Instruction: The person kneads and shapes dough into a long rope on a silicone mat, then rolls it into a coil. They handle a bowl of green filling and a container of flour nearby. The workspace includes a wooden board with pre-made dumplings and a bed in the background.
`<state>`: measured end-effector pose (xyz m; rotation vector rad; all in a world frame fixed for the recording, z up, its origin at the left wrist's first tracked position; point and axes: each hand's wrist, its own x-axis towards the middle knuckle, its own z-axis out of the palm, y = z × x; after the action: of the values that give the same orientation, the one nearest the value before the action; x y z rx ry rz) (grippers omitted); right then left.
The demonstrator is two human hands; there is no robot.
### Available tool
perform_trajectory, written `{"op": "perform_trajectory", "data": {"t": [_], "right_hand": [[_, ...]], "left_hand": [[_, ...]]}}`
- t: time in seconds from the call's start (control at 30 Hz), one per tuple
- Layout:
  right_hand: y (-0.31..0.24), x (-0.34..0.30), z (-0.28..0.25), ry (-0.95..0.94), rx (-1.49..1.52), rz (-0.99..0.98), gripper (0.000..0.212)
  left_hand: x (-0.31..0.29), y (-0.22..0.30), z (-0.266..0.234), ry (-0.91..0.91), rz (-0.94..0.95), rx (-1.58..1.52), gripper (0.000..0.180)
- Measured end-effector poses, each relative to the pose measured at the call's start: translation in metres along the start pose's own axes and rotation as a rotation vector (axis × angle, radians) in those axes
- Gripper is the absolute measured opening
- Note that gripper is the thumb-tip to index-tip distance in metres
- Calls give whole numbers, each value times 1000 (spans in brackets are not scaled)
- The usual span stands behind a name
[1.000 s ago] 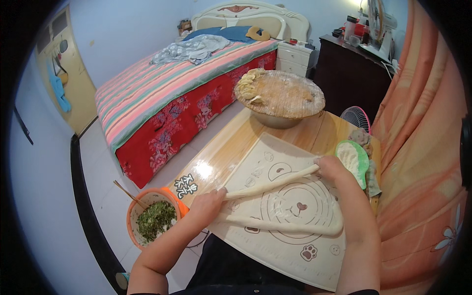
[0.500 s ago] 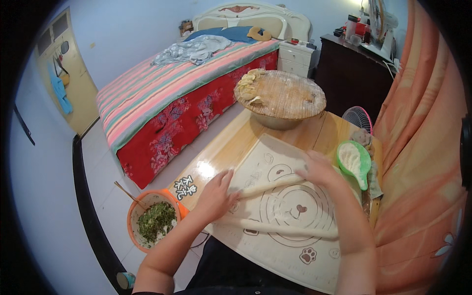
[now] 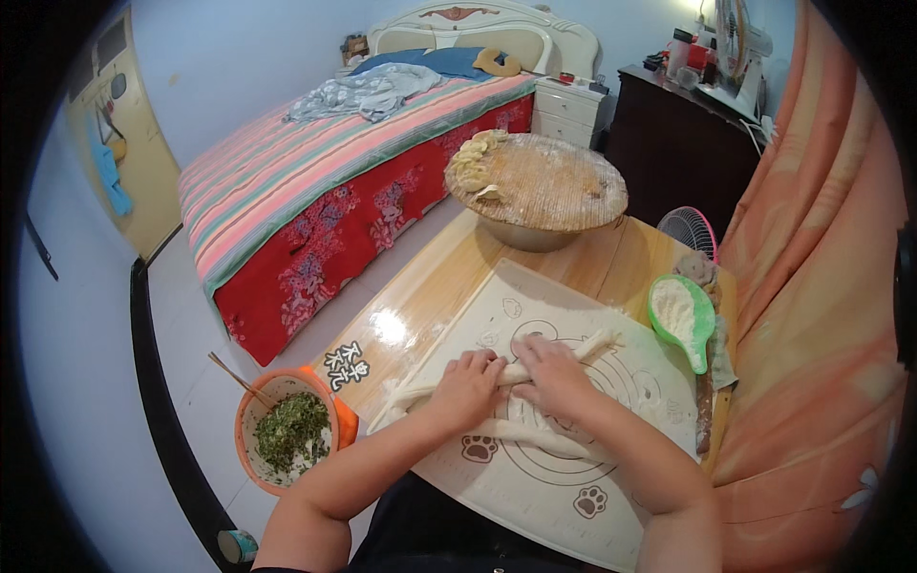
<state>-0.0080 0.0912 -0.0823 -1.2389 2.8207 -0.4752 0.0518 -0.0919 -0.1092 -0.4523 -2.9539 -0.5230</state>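
A long pale dough rope [image 3: 435, 389] runs slantwise across the floured kneading mat [image 3: 673, 435]. Side by side at its middle are my two hands. My left hand [image 3: 468, 390] has its fingers curled over the rope. My right hand [image 3: 556, 380] grips it just to the right, thumb on the near side and fingers over the far side. The rope's right end sticks out beyond my right hand. A second strip of dough [image 3: 549, 439] lies nearer to me, partly under my right forearm. Both palms hide the dough beneath them.
A round slatted tray [image 3: 549, 181] with folded dough pieces [image 3: 473, 162] rests on a bowl [image 3: 530, 236] at the back. A green scoop of flour [image 3: 678, 310] stands right, by an orange curtain [image 3: 812, 315]. Lower left is an orange bowl of chopped green filling [image 3: 291, 430] with chopsticks [image 3: 239, 377].
Both hands have come together from the rope's two ends to its middle. The rope has shifted toward me, its left end now beyond my left hand. The view has tilted slightly.
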Motion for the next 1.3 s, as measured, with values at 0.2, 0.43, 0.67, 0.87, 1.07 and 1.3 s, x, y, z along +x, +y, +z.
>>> {"op": "perform_trajectory", "data": {"t": [0.2, 0.43, 0.67, 0.87, 1.07, 1.3], "right_hand": [[8, 29, 35, -16, 210, 69, 41], [86, 14, -21, -112, -133, 141, 33], [114, -4, -18, 118, 74, 436, 34], [98, 24, 30, 409, 123, 517, 24], [99, 46, 49, 602, 262, 530, 14], [126, 41, 41, 862, 323, 608, 34]], "left_hand": [[13, -13, -2, 8, -154, -205, 28], [13, -34, -29, -192, 1, 65, 29], [25, -42, -13, 12, -183, -200, 28], [20, -33, -5, 71, -103, 8, 27], [16, -29, -7, 55, -88, 40, 35], [38, -36, -1, 122, 54, -70, 44]]}}
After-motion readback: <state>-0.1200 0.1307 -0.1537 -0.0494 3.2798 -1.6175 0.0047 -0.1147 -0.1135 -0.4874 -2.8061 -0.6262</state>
